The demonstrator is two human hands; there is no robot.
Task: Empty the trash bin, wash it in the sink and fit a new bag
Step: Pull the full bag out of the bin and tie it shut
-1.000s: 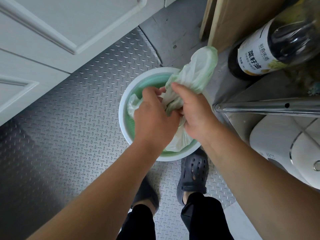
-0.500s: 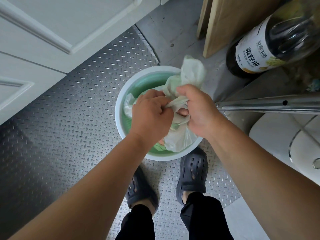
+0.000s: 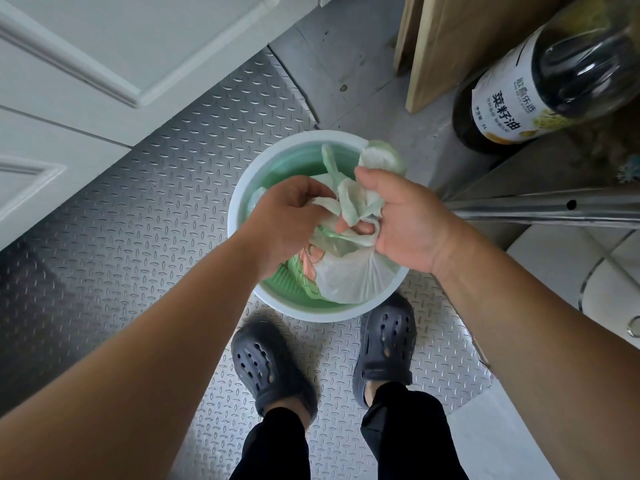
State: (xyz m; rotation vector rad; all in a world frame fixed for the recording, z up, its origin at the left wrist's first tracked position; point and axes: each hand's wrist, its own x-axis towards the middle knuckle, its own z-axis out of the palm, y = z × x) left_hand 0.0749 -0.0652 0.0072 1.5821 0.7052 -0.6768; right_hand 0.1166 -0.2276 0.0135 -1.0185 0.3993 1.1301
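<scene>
White door panels (image 3: 104, 57) fill the upper left of the frame, cut off by the top and left edges, and below them a steel tread-plate floor (image 3: 121, 220) runs down toward the centre. The left forearm enters from the lower left corner and rises to the left hand (image 3: 287, 216), which sits at the centre of the frame over the bin (image 3: 242, 195); its fingers are curled onto a twisted strip of the bag (image 3: 353, 275), though the fingertips are hidden under the knuckles and the plastic. The bin, a round pail with a white rim and a green inside, stands on the floor at mid-frame, and its base and near wall are hidden by the hands and the bag. The pale green bag lies inside the bin toward its lower right side, its neck gathered up between the two hands; what it holds is hard to make out beyond something orange showing through. Below the bin, two dark clogs (image 3: 270, 368) stand just beside its rim. The right hand (image 3: 405, 216) grips the bunched bag top, thumb up, fingers wrapped round the plastic, its forearm running off the lower right edge. At the upper right an oil bottle (image 3: 540, 84) is cut by the frame, with a steel tube (image 3: 554, 209) below it.
</scene>
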